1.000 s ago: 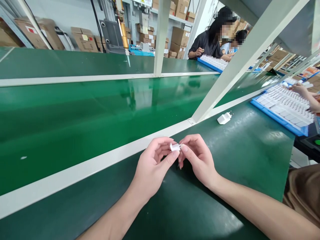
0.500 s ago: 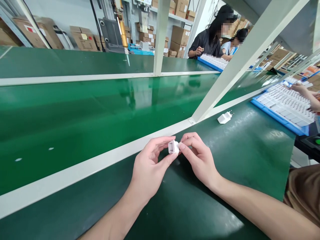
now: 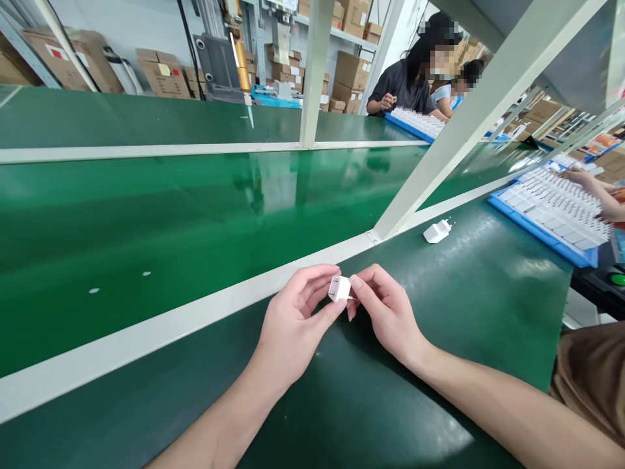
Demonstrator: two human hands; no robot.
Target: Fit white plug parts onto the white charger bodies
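A long, glossy green belt point(image 3: 195, 215) ran across the scene, mirroring the shelving above it, with pale flat rails along both edges. On the near side lay a matte dark-green bench point(image 3: 463, 293). A slanted cream post point(image 3: 469, 111) rose from the near rail and cut across the view of a person seated at the far side. Stacked brown cardboard boxes point(image 3: 161, 75) stood behind the belt. At the right sat a blue tray point(image 3: 551, 208) packed with rows of small white parts, a co-worker's hand point(image 3: 581, 177) resting at its far end.

Just above the bench by the rail, the left hand point(image 3: 293, 326) and right hand point(image 3: 388, 312) met. Between them was a small, smooth white plastic charger point(image 3: 339, 287), boxy with rounded corners. The left thumb and fingers were clamped on it, and the right fingertips pinched its other side. A second white charger point(image 3: 438, 230) lay alone on the bench, well apart from the hands, beside the post's foot.
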